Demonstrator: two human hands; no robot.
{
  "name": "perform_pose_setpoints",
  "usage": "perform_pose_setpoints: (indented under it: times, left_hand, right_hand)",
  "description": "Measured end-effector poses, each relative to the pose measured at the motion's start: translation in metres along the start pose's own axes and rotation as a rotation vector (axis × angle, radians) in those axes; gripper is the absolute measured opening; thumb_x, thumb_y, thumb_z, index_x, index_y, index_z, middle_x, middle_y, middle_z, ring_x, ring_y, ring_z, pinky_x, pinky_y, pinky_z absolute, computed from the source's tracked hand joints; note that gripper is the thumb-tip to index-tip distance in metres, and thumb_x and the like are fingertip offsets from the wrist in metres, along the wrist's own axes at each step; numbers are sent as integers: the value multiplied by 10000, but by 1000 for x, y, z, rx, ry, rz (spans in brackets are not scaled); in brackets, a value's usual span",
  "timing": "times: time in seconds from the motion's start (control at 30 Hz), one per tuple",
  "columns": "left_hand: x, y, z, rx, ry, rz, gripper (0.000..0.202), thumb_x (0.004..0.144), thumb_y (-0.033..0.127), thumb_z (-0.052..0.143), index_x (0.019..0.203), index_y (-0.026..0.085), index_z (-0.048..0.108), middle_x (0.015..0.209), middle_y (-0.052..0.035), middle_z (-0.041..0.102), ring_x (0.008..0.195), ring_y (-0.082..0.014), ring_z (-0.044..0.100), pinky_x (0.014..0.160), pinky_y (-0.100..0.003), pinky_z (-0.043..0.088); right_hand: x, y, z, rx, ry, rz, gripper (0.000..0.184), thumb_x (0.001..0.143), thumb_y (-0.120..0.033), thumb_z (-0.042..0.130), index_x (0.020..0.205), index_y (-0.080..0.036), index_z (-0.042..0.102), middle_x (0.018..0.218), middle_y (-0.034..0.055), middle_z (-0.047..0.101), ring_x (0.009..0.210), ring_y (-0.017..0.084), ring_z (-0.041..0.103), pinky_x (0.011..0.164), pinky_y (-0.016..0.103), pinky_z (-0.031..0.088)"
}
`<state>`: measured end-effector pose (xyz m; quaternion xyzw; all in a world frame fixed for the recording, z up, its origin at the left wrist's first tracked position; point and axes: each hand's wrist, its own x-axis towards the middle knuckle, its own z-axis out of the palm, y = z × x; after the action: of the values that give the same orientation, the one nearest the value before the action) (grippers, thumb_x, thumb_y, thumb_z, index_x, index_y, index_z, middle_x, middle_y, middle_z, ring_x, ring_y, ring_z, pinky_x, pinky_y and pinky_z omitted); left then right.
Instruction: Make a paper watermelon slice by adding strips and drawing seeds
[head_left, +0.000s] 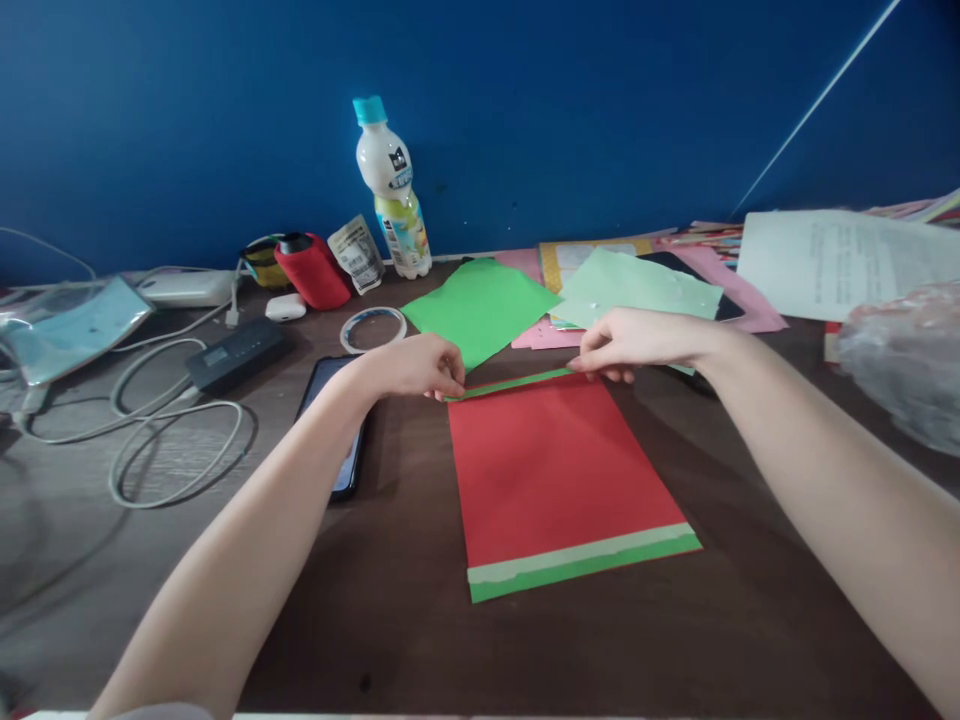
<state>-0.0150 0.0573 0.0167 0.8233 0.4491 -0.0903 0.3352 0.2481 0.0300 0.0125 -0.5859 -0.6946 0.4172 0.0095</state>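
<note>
A sheet of red paper [555,470] lies flat on the dark table. Along its near edge run a pale green strip [577,553] and a brighter green strip [585,570]. At the far edge is a narrow green paper strip [517,383], stretched between my hands. My left hand [426,368] pinches its left end at the sheet's far left corner. The right end is between the fingers of my right hand [611,345], at the far right corner. Whether this strip is stuck to the red sheet I cannot tell.
Beyond the sheet lie green paper [480,305] and pale green paper [637,287]. A phone [349,470] is partly under my left forearm. A tape roll [373,330], a bottle [395,190], cables [180,495] and a black device [236,355] sit left. Clear plastic [904,365] is at right.
</note>
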Motion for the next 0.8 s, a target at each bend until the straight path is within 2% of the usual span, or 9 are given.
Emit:
perform_pose_setpoints:
  times: [0.17,0.23,0.3,0.47,0.63,0.8]
  left_hand:
    - [-6,0,-9,3,124,48,163,686,282,531,735,147,609,629,-3,591,591,-111,543,516,-189,383]
    - [-7,-1,-11,16,184,55,164,690,281,524,736,155,617,630,4,591,587,-107,537,519,-190,374]
    - [-7,-3,-12,29,200,51,164,689,277,517,739,160,621,634,5,594,586,-108,534,524,-195,372]
    - [-4,-10,-10,12,199,41,165,693,275,499,756,168,608,671,2,609,612,-117,548,547,-202,388]
    - [-3,-9,-8,-3,183,28,157,694,275,497,740,165,599,663,0,604,607,-120,541,541,-205,383]
    - [-2,-8,-7,3,168,29,159,699,275,500,750,161,599,675,-5,602,617,-119,538,541,-206,378]
  right_hand:
    - [0,0,-2,74,143,-49,289,719,-422,560,582,-168,536,479,-34,449,425,64,396,445,217,308]
    - [-1,-1,-1,114,172,-74,293,740,-403,548,575,-163,515,482,-32,455,431,62,414,454,213,323]
    - [0,-2,1,161,146,-79,302,753,-402,539,582,-155,504,516,-12,510,451,71,469,469,212,357]
    - [2,-3,7,303,-27,-41,350,757,-466,527,617,-146,495,615,55,623,516,122,583,510,236,447]
    - [4,-3,9,353,-39,13,339,768,-457,526,652,-141,489,649,93,654,601,158,631,568,246,486]
    - [3,0,8,380,-92,35,305,796,-442,496,703,-152,479,693,92,670,624,157,640,583,245,504]
